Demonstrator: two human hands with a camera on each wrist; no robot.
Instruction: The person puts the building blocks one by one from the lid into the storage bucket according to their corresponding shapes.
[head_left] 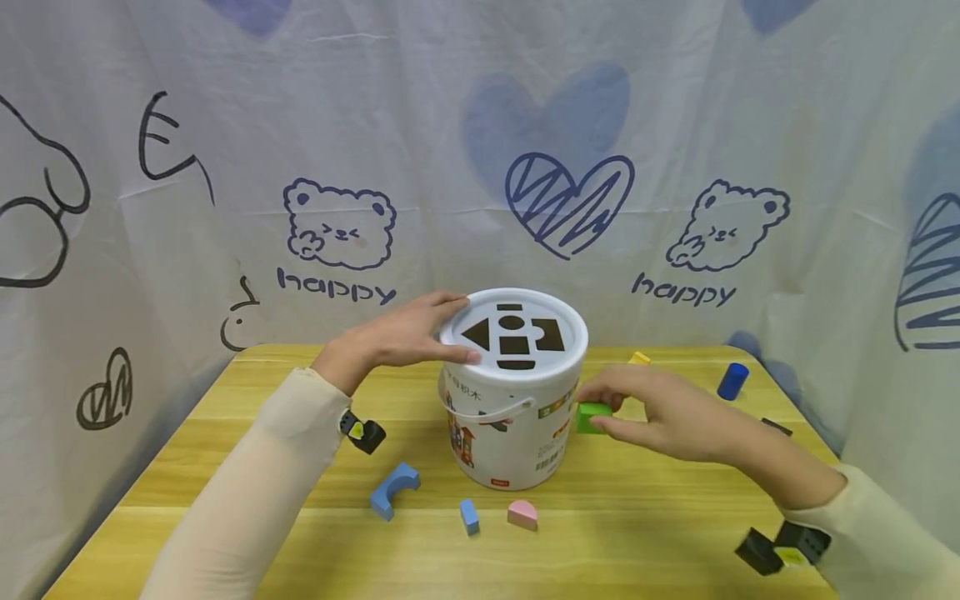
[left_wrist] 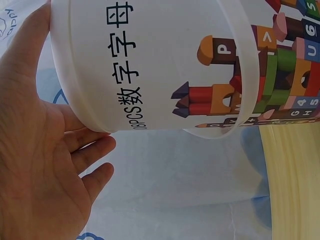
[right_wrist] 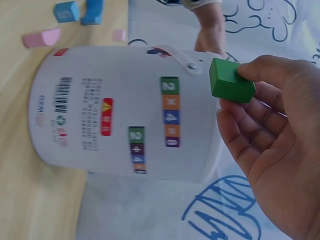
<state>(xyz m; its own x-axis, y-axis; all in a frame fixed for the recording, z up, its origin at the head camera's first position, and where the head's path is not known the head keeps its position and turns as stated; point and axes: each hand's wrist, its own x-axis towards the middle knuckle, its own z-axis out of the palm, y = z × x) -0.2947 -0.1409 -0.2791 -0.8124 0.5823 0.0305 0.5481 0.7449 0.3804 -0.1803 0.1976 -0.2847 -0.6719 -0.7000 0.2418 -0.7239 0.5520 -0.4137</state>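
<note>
A white bucket (head_left: 495, 433) stands upright, its lid (head_left: 558, 367) cut with shaped holes, including a triangle, a circle and a square. My left hand (head_left: 408, 333) rests against the left rim of the lid, thumb at the front and fingers spread toward the back. In the left wrist view those fingers (left_wrist: 95, 150) look loosely extended at the rim. Right of the bucket, my right hand (head_left: 660, 412) pinches a green block (head_left: 592, 417) between thumb and fingers. The right wrist view has this green block (right_wrist: 232, 82) near the lid's edge, outside the bucket.
On the wooden table (head_left: 300, 500), a blue arch block (head_left: 393, 490), a small blue block (head_left: 468, 517) and a pink half-round block (head_left: 522, 514) lie before the bucket. At the right are a dark blue cylinder (head_left: 732, 382) and a yellow block (head_left: 639, 358). A printed curtain (head_left: 450, 125) hangs behind.
</note>
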